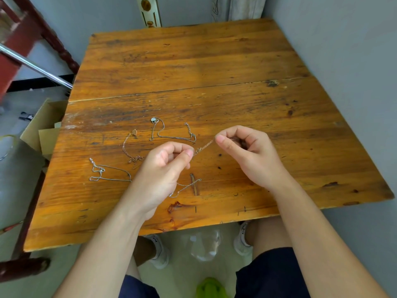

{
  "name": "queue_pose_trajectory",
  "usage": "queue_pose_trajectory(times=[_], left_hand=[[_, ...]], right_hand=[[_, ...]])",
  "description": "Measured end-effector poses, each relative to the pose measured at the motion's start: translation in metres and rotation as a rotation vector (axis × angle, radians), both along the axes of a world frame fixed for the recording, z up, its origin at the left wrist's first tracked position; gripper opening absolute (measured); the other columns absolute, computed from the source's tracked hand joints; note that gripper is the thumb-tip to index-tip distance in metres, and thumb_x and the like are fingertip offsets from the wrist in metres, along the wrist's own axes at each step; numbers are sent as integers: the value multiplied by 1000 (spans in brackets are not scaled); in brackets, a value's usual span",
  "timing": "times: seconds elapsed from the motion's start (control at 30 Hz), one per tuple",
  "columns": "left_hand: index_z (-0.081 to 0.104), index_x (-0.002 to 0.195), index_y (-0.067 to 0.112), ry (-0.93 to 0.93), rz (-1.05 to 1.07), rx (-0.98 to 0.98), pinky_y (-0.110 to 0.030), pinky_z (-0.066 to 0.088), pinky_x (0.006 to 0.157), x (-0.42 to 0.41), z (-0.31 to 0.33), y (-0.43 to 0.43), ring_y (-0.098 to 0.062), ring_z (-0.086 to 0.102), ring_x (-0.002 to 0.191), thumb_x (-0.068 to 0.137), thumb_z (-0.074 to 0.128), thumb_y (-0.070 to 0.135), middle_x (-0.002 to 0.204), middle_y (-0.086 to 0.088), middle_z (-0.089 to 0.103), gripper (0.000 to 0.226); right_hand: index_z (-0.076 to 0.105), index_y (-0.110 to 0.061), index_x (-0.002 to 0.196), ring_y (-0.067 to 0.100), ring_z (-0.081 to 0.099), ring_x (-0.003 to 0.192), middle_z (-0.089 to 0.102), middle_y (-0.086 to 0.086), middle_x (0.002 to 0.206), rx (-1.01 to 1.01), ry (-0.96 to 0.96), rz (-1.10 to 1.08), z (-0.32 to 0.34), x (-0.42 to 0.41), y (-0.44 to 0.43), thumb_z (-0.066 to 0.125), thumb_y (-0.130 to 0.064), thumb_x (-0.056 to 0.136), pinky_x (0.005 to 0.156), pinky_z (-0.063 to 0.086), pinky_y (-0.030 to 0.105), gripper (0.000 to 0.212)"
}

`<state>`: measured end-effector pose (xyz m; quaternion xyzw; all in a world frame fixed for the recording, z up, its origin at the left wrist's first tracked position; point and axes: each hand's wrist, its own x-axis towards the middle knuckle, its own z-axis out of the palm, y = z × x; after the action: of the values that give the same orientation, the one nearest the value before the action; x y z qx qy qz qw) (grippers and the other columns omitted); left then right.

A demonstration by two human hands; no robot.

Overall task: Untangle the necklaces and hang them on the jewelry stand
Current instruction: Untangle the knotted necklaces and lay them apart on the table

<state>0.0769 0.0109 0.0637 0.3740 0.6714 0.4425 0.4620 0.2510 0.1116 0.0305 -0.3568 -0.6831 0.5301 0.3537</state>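
Two bare hands stretch a thin chain (204, 145) in a straight line just above a worn wooden counter (193, 61). The left hand (165, 166) pinches one end between thumb and forefinger and the right hand (247, 151) pinches the other, each grip closed on the chain. Three more necklaces lie loose on the counter: a pale-pendant necklace (176, 138) beyond the hands, a rose-gold necklace (135, 159) left of it, and a silver necklace (97, 168) nearer the left edge. A silver strand (187, 186) lies below the left hand; whether it joins the held chain cannot be told.
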Motion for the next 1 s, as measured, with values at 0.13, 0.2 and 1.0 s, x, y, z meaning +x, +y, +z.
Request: queue_pose_trajectory(times=[0.13,0.2,1.0], left_hand=[[69,104,14,-108,1,-33,-20,22,38,-1,0,-1,-5,28,43,92,63,12,66,7,53,13],[68,104,12,-107,-4,-44,-21,20,39,-1,-1,-1,-6,26,43,90,63,7,60,12,51,16],[74,88,21,104,15,196,-11,32,44,-5,-13,-7,-3,42,45,85,72,12,77,2,59,10]], right_hand=[[74,-15,90,8,36,57,42,0,62,19,-22,6,0,1,1,68,-23,95,58,36,19,11],[74,-16,91,8,34,55,39,-5,59,22,-28,2,-2,2,2,69,-25,94,57,36,21,10],[75,-20,88,13,60,84,63,-3,87,251,-155,23,-15,17,-7,73,-22,91,75,43,17,4]])
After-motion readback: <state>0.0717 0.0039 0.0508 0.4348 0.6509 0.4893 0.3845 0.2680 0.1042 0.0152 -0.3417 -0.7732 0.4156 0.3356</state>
